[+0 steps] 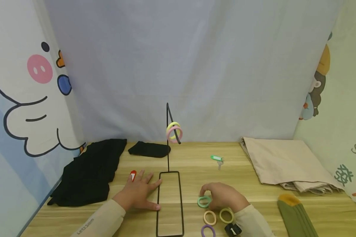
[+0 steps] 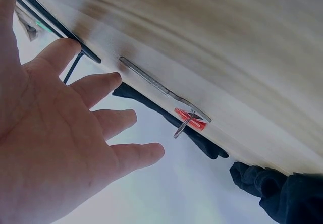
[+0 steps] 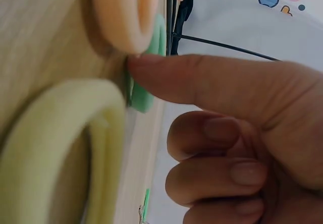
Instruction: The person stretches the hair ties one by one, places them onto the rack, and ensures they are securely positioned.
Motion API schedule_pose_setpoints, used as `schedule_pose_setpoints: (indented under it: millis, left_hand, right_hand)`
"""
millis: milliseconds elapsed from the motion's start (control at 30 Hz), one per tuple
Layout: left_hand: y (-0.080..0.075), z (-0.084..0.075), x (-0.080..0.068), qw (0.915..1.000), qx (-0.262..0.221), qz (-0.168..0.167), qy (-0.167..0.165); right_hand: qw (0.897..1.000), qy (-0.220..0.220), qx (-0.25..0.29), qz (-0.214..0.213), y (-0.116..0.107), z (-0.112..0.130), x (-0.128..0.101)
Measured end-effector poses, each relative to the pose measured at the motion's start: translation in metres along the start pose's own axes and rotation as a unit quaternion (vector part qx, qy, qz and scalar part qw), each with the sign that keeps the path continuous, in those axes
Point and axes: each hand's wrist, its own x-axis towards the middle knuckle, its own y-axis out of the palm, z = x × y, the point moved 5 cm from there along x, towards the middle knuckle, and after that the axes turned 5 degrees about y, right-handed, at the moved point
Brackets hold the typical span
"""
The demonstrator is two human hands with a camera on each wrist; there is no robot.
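free: bare table [image 1: 195, 171] mid | blocked: wire stand [image 1: 169, 197], rings [image 1: 216, 217]

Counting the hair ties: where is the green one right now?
In the head view the green hair tie lies on the table right of the wire stand's base, under the right hand's fingertips, beyond the peach tie.

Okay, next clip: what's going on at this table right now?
A person sits at a wooden table with a black wire stand before them; a yellow hair tie and a pink hair tie already hang on its hook. The left hand lies flat beside the stand's base. The right hand pinches a green hair tie on the table, with peach, yellow-green and purple ones just beside it.
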Motion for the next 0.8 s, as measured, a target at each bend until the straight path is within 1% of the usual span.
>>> schedule_pose_setpoints:
  millis: [100,333,467,633,800]
  left_hand:
    - [-0.001,-0.001,-0.001,1.0,-0.001,0.003,0.0]
    - [-0.002,-0.001,-0.001,1.0,-0.003,0.008,-0.004]
    - [-0.003,-0.002,-0.002,1.0,-0.002,0.007,-0.004]
    - [-0.003,-0.003,-0.002,1.0,0.0,0.004,-0.004]
    - [-0.003,-0.003,-0.003,1.0,0.0,0.001,-0.003]
  right_hand:
    - [1.0,0.003,-0.005,-0.006,-0.001,0.001,0.0]
    - [0.999,-0.026,-0.019,-0.017,-0.005,0.008,-0.001]
    - [0.998,-0.057,-0.011,-0.035,-0.01,0.018,-0.005]
    - [0.992,-0.106,-0.01,-0.067,-0.017,0.036,-0.011]
    - [0.987,-0.137,-0.014,-0.084,-0.023,0.054,-0.021]
